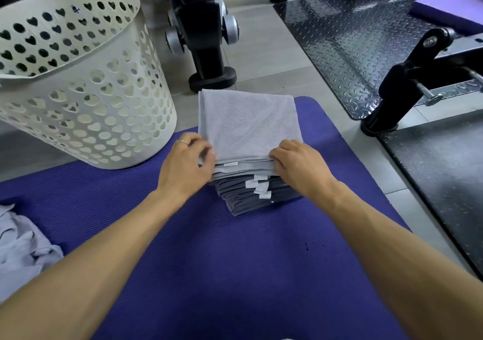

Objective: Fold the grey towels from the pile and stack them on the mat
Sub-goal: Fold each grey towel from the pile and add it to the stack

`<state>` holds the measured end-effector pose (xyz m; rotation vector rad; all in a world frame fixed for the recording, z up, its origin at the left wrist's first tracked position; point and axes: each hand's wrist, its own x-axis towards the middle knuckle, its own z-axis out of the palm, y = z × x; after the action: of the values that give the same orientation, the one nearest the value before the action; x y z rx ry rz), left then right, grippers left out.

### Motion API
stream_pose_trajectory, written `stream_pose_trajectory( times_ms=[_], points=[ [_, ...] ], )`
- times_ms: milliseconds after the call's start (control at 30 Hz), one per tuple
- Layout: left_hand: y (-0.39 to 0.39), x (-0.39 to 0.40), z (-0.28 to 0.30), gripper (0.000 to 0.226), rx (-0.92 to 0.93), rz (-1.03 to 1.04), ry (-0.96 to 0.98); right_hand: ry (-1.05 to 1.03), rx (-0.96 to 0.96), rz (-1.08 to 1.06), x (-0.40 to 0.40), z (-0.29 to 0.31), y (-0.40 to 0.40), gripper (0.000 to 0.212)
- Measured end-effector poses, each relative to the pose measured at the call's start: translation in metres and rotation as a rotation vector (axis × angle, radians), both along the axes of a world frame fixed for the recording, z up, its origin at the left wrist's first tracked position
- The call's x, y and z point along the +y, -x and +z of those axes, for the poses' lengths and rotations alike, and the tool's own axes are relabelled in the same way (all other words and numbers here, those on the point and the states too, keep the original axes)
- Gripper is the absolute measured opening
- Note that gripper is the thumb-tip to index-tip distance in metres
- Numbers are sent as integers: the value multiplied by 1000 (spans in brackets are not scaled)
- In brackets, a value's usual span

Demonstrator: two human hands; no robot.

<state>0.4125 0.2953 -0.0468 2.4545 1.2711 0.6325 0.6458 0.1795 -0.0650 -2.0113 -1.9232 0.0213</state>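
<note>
Both hands are at the near edge of the top towel (248, 122), which lies flat on the stack (251, 190) of folded towels. The left hand (187, 165) is at the left near corner, and its fingers curl in and pinch the edge there. The right hand (298, 167) is at the right near corner, and its fingertips curl over the edge and hold it down. I think the hands hold one corner each so the towel stays square and its edges line up with the ones below. The stack sits on the purple mat (209, 261), right under both hands and reaching away from them. The little white tags (258, 185) all show on the near side, between the two hands, so it looks like each towel was laid the same way round. The far part of the top towel sticks out past the mat onto the floor. More towels wait in a loose pile (21, 245), well off to the left of the left hand and nearer the person. A white basket (86, 91) with heart holes stands just beyond the left hand. There are many towels in the stack, so the job looks far along, but the pile shows it is not done yet.
</note>
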Motion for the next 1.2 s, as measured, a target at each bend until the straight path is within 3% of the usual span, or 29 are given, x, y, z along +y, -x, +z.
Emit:
stream_pose_trajectory(
  times_ms=[100, 167, 267, 400, 600, 700, 867, 933, 1033, 1100, 1200],
  points=[
    [-17, 0, 0, 32, -144, 253, 370, 14, -10, 2, 1, 2, -4, 14],
    [-24, -4, 0, 34, -227, 345, 504, 0, 27, 36, -6, 2, -6, 16],
    [-32, -9, 8, 27, -396, 442, 524, 39, 3, 70, -16, -3, -11, 36],
    [-36, -27, 11, 22, -632, 516, 537, -89, -40, 6, -12, -2, -20, 22],
    [-29, -43, 6, 23, -355, 452, 555, -28, -12, 22, -26, 1, -20, 20],
    [-24, -38, 11, 30, -143, 321, 345, 33, 56, 32, -29, 6, -18, 22],
    [-40, -18, 25, 51, 47, 93, -12, -78, 170, -19, -2, 28, -7, 29],
    [-61, -3, 31, 55, 148, 3, -82, -18, 218, -56, 23, 32, -3, 37],
    [-90, 21, 25, 59, 343, -93, -77, 231, 234, -88, 49, 18, -1, 56],
    [-93, 33, 9, 64, 431, -51, -15, 312, 176, -96, 43, -2, 0, 68],
    [-82, 34, -22, 71, 395, 54, 91, 372, 131, -101, 24, -18, -1, 76]
  ],
)
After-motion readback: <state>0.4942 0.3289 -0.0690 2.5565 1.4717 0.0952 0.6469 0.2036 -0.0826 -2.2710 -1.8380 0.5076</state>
